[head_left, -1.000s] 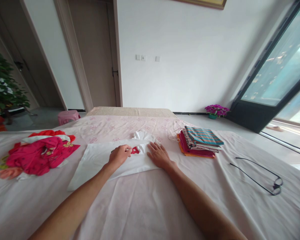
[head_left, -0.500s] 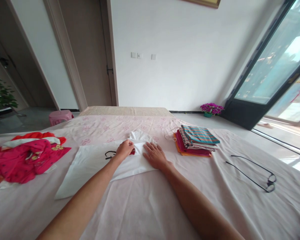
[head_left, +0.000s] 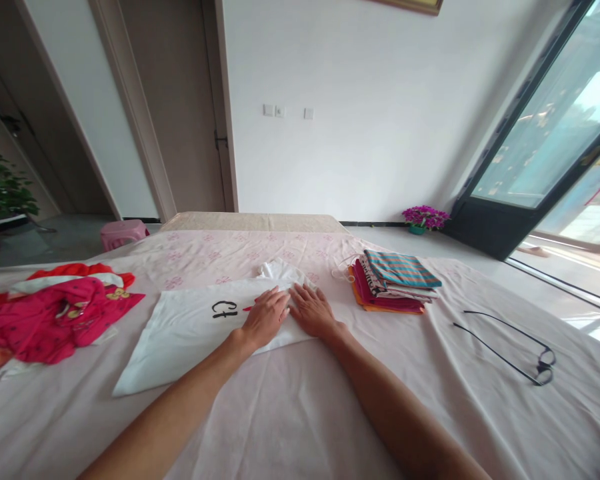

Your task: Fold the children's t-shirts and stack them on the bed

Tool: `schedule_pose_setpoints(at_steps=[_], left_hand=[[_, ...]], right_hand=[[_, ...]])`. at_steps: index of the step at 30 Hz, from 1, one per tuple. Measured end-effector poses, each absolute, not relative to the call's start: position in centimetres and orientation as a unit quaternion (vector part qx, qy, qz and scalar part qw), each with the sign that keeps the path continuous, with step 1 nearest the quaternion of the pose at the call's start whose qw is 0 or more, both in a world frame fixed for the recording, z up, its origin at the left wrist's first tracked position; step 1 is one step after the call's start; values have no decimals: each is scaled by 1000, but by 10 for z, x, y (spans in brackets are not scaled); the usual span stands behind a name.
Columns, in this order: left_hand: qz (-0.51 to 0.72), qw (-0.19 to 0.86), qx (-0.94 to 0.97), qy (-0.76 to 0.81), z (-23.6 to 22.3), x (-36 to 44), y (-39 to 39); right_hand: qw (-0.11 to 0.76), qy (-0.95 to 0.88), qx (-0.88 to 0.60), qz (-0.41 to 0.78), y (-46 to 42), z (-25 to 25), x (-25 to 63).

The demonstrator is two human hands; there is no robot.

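A white T-shirt (head_left: 180,327) with black lettering and a bit of red print lies partly folded on the cloth-covered surface. My left hand (head_left: 267,315) rests flat on it, just right of the red print, fingers stretched out. Beside it, almost touching, my right hand (head_left: 313,309) presses on the shirt's right end with its fingers spread. Neither hand grips anything. A crumpled bit of the shirt sticks out beyond my fingertips, and my hands cover part of the print.
To the right stands a stack of folded clothes (head_left: 400,270), striped piece on top. Black-framed glasses (head_left: 544,367) lie farther right. A loose heap of red and pink clothes (head_left: 55,313) is at the left. A pink stool (head_left: 125,232) stands beyond the pale bedsheet (head_left: 260,427).
My left hand has let go of the pinched shirt near the red print, moved right and flattened beside my right hand. My right hand has hardly moved.
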State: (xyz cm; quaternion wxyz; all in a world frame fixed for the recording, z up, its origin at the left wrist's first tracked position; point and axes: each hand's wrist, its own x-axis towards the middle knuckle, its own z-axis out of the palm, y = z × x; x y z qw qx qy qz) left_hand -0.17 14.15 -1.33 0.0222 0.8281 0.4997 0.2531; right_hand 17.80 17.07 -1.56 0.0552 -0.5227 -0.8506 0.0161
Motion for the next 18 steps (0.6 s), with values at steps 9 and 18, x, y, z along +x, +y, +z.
schedule_pose_setpoints(at_steps=[9, 18], left_hand=[[117, -21, 850, 514, -26, -41, 125], [68, -4, 793, 606, -28, -129, 114]], right_hand=[[48, -830, -555, 27, 174, -16, 185], [22, -821, -569, 38, 176, -15, 187]])
